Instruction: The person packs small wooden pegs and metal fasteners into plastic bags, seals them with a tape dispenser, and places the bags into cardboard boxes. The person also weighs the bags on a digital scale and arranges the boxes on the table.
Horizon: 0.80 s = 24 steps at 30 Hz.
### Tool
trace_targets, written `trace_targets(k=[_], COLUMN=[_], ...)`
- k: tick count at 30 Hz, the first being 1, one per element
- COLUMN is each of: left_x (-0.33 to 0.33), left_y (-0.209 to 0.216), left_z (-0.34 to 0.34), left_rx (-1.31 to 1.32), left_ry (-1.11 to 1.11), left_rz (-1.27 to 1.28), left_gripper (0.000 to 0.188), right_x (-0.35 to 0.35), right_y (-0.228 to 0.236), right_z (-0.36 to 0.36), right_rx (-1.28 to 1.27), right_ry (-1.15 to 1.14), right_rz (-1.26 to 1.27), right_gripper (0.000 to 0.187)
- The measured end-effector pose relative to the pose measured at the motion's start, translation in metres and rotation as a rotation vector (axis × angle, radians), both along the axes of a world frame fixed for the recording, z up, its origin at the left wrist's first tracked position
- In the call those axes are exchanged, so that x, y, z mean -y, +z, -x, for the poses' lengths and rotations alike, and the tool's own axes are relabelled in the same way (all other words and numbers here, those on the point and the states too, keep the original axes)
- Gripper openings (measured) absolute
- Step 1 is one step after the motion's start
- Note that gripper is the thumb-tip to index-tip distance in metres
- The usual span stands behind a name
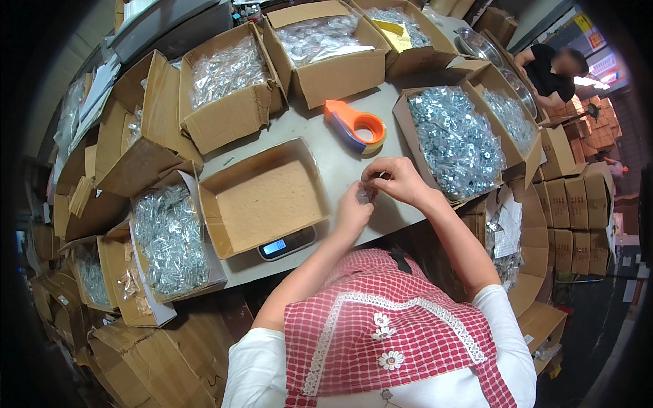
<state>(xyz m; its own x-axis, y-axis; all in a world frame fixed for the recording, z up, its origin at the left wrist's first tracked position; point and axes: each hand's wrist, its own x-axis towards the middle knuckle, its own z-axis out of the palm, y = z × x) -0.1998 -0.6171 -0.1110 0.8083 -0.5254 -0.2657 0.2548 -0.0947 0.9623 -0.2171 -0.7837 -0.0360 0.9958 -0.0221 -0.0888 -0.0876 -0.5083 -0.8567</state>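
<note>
My left hand (354, 214) and my right hand (398, 180) meet over the table's front part, both closed on a small clear plastic bag (364, 195). What the bag contains is too small to make out. Just left of my hands, a shallow cardboard box (262, 200) has nothing in it and rests on a digital scale (289, 245) with a lit blue display. Beyond my hands lies an orange tape dispenser (357, 127) with a roll of tape.
An open box of small bagged metal parts (452, 143) stands at the right. On the left is a box of bagged screws or similar pieces (170, 238). More filled boxes (228, 71) line the table's far side. Another person (551, 71) is in the background at the upper right.
</note>
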Motion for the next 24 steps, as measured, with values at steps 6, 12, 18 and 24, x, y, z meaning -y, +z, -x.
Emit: trace_targets(k=[6,12,18,24], left_x=[0.001,0.002,-0.002,-0.006], left_y=[0.006,0.009,0.006,0.003], left_z=[-0.002,-0.001,-0.004,-0.002], left_rx=[0.023,0.016,-0.033,-0.322], left_ry=[-0.018,-0.012,-0.077,-0.051], left_rz=[-0.063,-0.080,-0.070,0.158], left_gripper=[0.045,0.047,0.050,0.054], right_x=[-0.004,-0.011,-0.001,0.018], right_y=[0.008,0.019,0.003,-0.046], right_z=[0.003,0.007,0.008,0.004], right_rx=[0.128,0.160,0.191,0.049], right_ry=[0.130,0.176,-0.052,-0.156], right_rz=[0.231,0.368,0.381,0.483], right_gripper=[0.024,0.029,0.029,0.043])
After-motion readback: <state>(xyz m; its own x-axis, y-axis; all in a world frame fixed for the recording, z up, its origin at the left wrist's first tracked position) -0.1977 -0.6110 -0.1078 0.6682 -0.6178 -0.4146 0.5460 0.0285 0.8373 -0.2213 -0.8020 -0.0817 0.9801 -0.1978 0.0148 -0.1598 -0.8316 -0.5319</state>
